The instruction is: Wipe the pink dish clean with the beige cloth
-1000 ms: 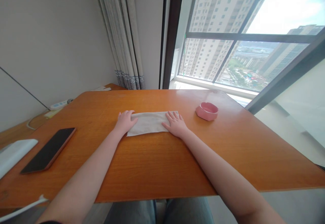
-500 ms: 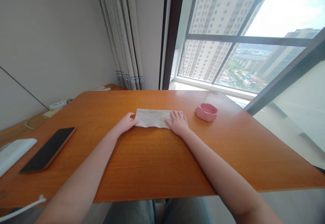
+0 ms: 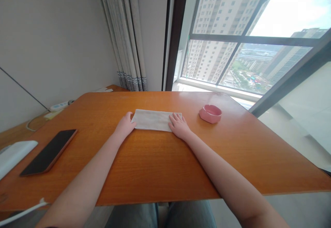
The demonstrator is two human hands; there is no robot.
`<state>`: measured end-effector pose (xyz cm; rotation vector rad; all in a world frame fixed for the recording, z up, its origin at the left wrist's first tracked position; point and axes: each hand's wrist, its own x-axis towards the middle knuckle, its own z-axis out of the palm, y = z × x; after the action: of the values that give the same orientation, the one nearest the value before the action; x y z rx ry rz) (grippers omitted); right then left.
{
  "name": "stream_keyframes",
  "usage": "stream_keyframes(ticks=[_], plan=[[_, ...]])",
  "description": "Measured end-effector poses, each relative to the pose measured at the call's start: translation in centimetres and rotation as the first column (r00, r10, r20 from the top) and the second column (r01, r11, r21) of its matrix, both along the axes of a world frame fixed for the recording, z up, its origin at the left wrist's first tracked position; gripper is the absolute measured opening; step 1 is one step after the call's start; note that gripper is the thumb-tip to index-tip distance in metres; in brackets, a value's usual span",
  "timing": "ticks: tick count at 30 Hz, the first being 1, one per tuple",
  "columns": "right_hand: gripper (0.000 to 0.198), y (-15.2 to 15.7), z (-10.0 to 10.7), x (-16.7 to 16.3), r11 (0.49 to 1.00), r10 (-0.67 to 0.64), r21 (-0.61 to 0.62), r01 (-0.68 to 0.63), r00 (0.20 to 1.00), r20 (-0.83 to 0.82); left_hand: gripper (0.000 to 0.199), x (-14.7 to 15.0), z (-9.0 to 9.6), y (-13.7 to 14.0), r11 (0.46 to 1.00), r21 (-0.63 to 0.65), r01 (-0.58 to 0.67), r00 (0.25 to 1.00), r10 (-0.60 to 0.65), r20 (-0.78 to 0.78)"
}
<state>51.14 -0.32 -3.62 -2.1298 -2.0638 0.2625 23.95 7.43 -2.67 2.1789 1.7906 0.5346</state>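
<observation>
A folded white cloth (image 3: 152, 120) lies as a flat, fairly smooth strip across the middle of the wooden table (image 3: 155, 166). At its left end is my left hand (image 3: 124, 124), its thumb and fingers closed on the short edge. My right hand (image 3: 179, 124) rests palm down over the cloth's right end, fingers stretched out and a little apart. Part of that end is hidden beneath it. To the right of this hand, apart from it, stands a pink faceted bowl (image 3: 210, 113).
A black tablet-like slab (image 3: 49, 153) lies at the left of the table, beside a white object (image 3: 15, 157) cut off by the frame. A white cable (image 3: 26, 212) crosses the near left corner. Behind the table are a curtain (image 3: 126, 38) and a large window (image 3: 232, 42).
The cloth has shifted left and looks straighter and smoother. My left hand has moved left with its edge, its fingers now closer together. My right hand has slid slightly left, still flat.
</observation>
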Motion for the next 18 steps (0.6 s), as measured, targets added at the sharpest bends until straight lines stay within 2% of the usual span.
stream_keyframes(ticks=[5, 8, 11, 13, 15, 17, 18], plan=[[0.057, -0.1, 0.0, -0.1, 1.000, -0.013, 0.003, 0.013, 1.000, 0.016, 0.049, -0.2, 0.4, -0.2, 0.998, -0.056, 0.031, 0.995, -0.036, -0.095], [0.053, -0.1, 0.2, 0.1, 0.999, -0.036, 0.020, 0.036, 0.999, -0.007, 0.043, -1.3, 0.6, 0.4, 0.998, -0.027, -0.048, 0.993, 0.044, -0.113], [0.053, -0.2, 0.2, 0.2, 0.998, -0.060, 0.021, 0.060, 0.998, -0.008, 0.041, -2.4, 0.6, 1.1, 0.992, -0.023, -0.124, 0.989, 0.122, -0.082], [0.053, -0.1, 0.1, 0.2, 0.997, -0.071, 0.027, 0.071, 0.997, -0.011, 0.041, -2.8, 0.5, 1.4, 0.993, -0.040, -0.111, 0.994, 0.110, -0.025], [0.054, -0.1, -0.1, 0.1, 0.996, -0.077, 0.039, 0.078, 0.997, -0.016, 0.040, -2.5, 0.7, 1.2, 0.996, 0.031, -0.080, 0.995, 0.077, 0.066], [0.054, 0.0, -0.2, 0.1, 0.996, -0.082, 0.046, 0.083, 0.996, -0.019, 0.040, -1.5, 1.0, 0.5, 0.971, 0.223, -0.085, 0.980, 0.041, 0.196], [0.054, 0.0, -0.2, 0.0, 0.995, -0.081, 0.049, 0.081, 0.997, -0.019, 0.039, -0.7, 1.2, -0.1, 0.938, 0.332, -0.104, 0.964, 0.014, 0.264]])
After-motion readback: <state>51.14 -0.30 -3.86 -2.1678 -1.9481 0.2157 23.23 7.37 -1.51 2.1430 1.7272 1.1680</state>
